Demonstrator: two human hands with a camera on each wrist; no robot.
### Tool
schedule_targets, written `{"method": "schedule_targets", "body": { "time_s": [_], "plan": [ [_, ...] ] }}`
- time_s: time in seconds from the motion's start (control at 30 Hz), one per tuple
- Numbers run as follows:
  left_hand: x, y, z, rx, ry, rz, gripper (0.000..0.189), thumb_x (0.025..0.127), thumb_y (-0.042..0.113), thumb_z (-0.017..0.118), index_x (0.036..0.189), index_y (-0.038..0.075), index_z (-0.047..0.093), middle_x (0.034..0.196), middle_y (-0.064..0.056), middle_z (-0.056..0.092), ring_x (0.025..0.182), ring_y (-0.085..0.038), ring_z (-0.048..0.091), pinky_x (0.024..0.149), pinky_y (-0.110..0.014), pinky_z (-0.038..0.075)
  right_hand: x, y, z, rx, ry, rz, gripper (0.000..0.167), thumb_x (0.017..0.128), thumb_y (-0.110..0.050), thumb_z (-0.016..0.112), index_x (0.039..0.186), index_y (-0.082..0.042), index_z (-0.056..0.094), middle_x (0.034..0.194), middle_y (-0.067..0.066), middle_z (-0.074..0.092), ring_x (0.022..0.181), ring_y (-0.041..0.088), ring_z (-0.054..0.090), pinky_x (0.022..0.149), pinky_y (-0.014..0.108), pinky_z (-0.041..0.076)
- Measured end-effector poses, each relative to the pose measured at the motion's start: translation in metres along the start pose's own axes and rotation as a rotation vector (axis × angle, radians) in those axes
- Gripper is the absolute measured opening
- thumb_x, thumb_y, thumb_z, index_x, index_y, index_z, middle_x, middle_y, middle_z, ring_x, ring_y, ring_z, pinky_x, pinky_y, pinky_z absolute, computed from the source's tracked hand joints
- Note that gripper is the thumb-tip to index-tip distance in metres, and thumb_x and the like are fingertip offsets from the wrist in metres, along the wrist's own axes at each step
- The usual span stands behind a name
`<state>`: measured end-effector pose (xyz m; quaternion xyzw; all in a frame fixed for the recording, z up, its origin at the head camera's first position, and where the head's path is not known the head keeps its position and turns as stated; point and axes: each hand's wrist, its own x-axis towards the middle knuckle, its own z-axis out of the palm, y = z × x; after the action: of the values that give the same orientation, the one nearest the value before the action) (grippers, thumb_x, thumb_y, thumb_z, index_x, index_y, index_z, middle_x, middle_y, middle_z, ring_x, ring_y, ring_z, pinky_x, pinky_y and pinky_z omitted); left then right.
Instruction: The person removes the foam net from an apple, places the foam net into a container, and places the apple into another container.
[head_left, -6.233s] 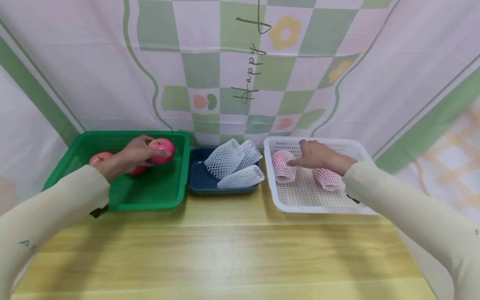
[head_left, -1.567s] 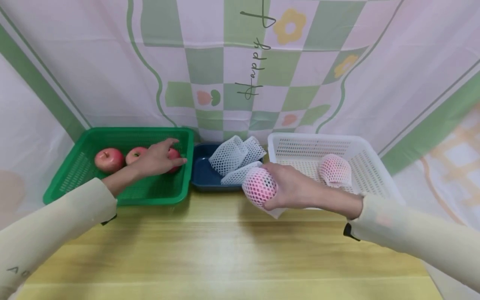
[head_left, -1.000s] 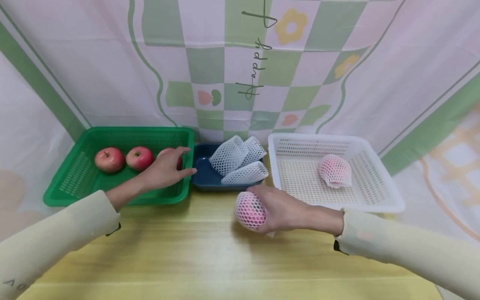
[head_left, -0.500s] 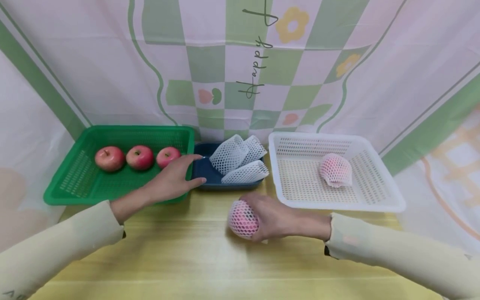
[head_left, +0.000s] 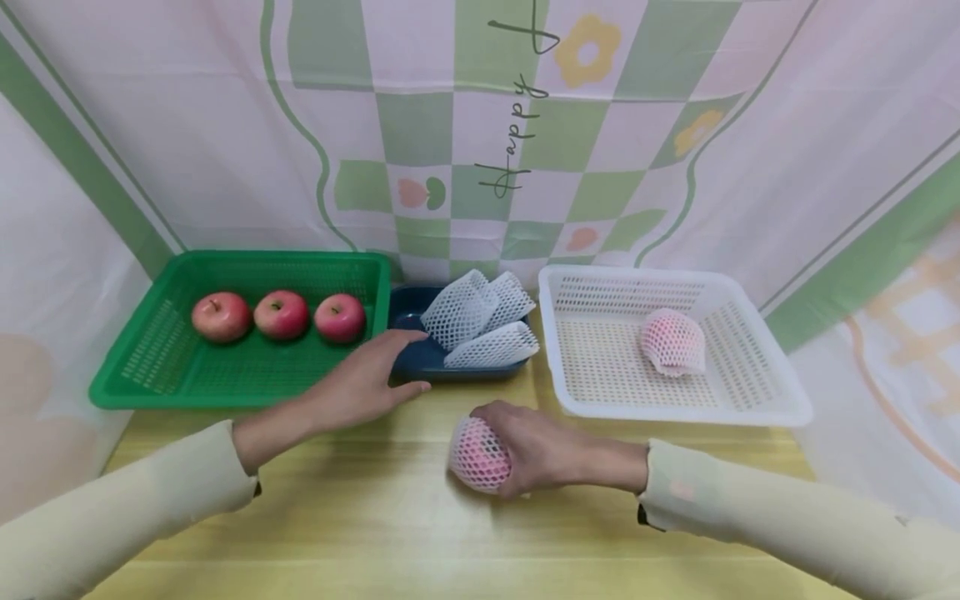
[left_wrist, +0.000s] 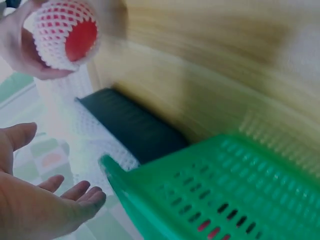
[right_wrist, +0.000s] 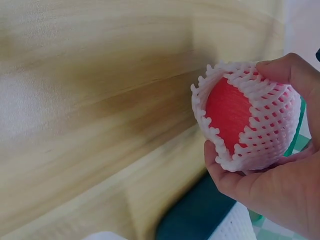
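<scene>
My right hand grips an apple in a white foam net over the front of the table. In the right wrist view, bare red skin of the netted apple shows through the net's open end, with thumb and fingers round its sides. My left hand, thumb and fingers spread and holding nothing, hovers by the near corner between the green basket and the dark blue tray. The left wrist view also shows the left hand bare, palm and fingers apart from the green basket.
Three bare red apples, the nearest to the tray being one apple, sit in a row in the green basket. Several foam nets lie in the blue tray. At right, a white basket holds one netted apple. A patterned cloth hangs behind.
My right hand has taken a netted apple from the white basket and brought it left and toward me. The left hand has let go of an apple in the green basket and moved right, toward me.
</scene>
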<state>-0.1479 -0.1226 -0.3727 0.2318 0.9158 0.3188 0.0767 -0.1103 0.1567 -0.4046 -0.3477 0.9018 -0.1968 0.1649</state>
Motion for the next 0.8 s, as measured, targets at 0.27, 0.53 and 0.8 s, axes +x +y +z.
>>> {"method": "schedule_targets", "body": {
  "time_s": [0.27,0.53,0.8],
  "plan": [
    [-0.009,0.005,0.027,-0.045,-0.029,0.047,0.066,0.097,0.025,0.079,0.153,0.003,0.051,0.153,-0.018,0.056,0.141,-0.034,0.054,0.116,-0.053,0.046,-0.002,0.004,0.004,-0.001,0.015,-0.018,0.097,0.058,-0.017,0.098,0.142,0.001,0.053,0.127,0.013,0.066,0.11,0.027,0.067,0.099,0.047,0.059],
    [-0.017,-0.003,0.057,-0.207,-0.064,0.08,0.026,0.096,0.009,0.075,0.12,0.002,0.067,0.122,-0.017,0.071,0.116,-0.036,0.07,0.098,-0.045,0.06,-0.001,0.007,0.01,0.011,0.025,-0.016,0.097,0.056,-0.017,0.098,0.141,0.0,0.054,0.125,0.01,0.066,0.108,0.025,0.067,0.098,0.044,0.059],
    [-0.021,-0.013,0.079,-0.359,-0.067,0.102,0.016,0.096,-0.002,0.071,0.112,-0.006,0.069,0.113,-0.022,0.072,0.101,-0.031,0.075,0.085,-0.027,0.063,-0.003,0.009,0.011,0.006,0.041,-0.028,0.096,0.055,-0.016,0.097,0.14,0.0,0.055,0.123,0.01,0.067,0.107,0.024,0.067,0.097,0.043,0.059]
  ]
}}
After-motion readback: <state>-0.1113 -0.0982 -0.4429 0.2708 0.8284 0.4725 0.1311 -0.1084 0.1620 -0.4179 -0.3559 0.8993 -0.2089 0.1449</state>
